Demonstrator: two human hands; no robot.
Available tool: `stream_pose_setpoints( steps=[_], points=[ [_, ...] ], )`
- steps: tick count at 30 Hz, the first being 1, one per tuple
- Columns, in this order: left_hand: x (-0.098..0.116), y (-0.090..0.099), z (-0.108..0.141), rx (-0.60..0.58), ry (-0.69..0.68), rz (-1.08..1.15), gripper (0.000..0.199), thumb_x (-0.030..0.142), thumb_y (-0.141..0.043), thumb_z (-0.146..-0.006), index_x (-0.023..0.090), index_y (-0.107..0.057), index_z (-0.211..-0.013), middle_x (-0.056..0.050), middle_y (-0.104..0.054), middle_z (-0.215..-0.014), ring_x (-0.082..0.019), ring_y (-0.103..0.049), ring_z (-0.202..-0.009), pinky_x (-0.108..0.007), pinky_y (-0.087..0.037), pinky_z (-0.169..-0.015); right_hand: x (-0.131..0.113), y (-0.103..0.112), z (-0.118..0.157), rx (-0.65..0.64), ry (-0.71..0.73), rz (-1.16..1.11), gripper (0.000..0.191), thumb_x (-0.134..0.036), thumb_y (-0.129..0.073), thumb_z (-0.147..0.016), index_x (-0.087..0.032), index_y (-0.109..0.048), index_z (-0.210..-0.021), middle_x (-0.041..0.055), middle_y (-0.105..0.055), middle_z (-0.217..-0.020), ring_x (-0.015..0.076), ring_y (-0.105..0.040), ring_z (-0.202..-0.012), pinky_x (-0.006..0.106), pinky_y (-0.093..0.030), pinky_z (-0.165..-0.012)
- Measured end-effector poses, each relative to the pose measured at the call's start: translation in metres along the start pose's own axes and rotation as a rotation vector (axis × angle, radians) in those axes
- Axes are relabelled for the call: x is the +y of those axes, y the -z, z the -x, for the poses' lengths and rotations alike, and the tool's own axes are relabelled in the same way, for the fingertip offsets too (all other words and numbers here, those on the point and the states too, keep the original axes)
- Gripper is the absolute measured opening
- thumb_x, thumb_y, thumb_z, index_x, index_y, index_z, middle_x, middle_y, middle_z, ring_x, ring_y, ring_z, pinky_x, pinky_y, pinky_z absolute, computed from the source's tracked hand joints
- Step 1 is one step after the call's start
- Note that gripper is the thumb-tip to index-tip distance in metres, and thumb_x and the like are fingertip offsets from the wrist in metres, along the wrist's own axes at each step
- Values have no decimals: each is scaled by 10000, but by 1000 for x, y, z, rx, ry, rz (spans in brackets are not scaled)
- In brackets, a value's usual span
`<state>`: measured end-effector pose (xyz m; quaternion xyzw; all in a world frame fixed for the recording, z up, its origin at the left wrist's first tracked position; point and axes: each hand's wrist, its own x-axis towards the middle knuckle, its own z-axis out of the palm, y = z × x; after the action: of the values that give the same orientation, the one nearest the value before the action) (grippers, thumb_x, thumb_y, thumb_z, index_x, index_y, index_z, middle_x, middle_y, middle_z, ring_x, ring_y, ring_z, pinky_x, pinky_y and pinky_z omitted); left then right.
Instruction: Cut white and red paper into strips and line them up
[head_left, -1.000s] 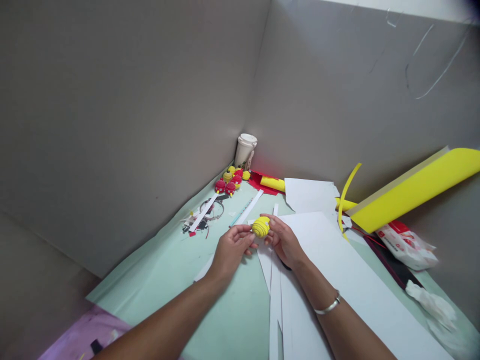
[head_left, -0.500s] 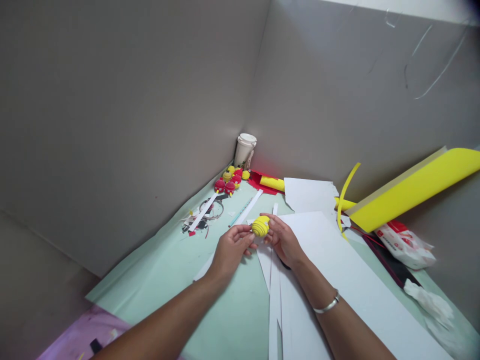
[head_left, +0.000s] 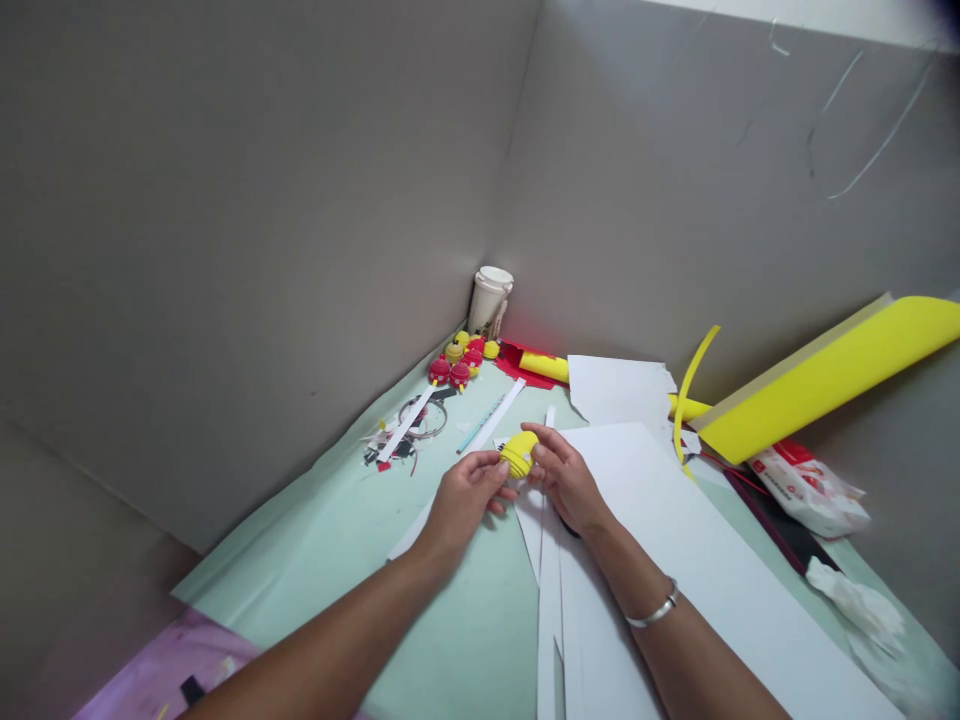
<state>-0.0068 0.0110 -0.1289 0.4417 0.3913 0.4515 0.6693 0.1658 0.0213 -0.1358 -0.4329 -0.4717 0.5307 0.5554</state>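
Between my two hands is a small yellow ball (head_left: 517, 455) with ridges round it, held just above the table. My left hand (head_left: 474, 490) pinches its left side with thumb and fingers. On the other side, the fingertips of my right hand (head_left: 562, 475) grip its upper right edge. Beneath my right hand lie a large white sheet (head_left: 675, 540) and long white strips (head_left: 550, 600). Similar red and yellow balls (head_left: 460, 375) sit in a cluster at the back of the table.
A white lidded cup (head_left: 491, 298) stands in the corner. Rolled yellow sheet (head_left: 832, 375) leans at the right, above a tissue pack (head_left: 810, 490). At left are wire loops (head_left: 424, 418) and scraps (head_left: 382, 450). A light blue pencil-like stick (head_left: 480, 425) lies near the middle.
The yellow ball has turned and tilted slightly between my fingers, so its ridges slant differently. My right fingertips have shifted a little on it. Everything else is unchanged.
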Motion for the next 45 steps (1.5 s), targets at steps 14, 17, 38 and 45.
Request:
stream_pose_setpoints(
  steps=[14, 17, 38, 45],
  points=[
    [1, 0, 0, 42, 1, -3, 401, 394, -638, -822, 138, -582, -1125, -87, -712, -880, -160, -658, -698, -245, -474, -595, -6, -2, 3, -25, 58, 199, 462, -371, -770, -754, -256, -632, -1180, 49, -696, -1116, 249, -618, -1052, 364, -500, -850],
    [-5, -1, -3, 75, 41, -83, 395, 423, -622, -827, 136, -571, -1094, -71, -690, -799, -146, -624, -601, -255, -464, -568, -14, 4, -9, 65, 93, 321, 468, -402, -756, -758, -248, -620, -1178, 66, -701, -1110, 260, -640, -1024, 385, -523, -808],
    [-18, -4, 6, -20, -98, -601, 142, 188, -522, -806, 195, -585, -934, -53, -572, -1016, -154, -537, -684, -305, -413, -723, 19, -1, -222, 222, 212, 1026, 461, -262, -728, -797, -183, -601, -1232, 101, -695, -1127, 259, -645, -1013, 442, -474, -928],
    [-19, -3, 7, -39, -88, -620, 140, 182, -521, -818, 198, -574, -946, -45, -569, -1031, -146, -534, -698, -293, -414, -729, 23, 1, -229, 158, 193, 1096, 328, -331, -600, -941, -171, -576, -1227, 86, -614, -1211, 224, -637, -1013, 436, -544, -859]
  ],
)
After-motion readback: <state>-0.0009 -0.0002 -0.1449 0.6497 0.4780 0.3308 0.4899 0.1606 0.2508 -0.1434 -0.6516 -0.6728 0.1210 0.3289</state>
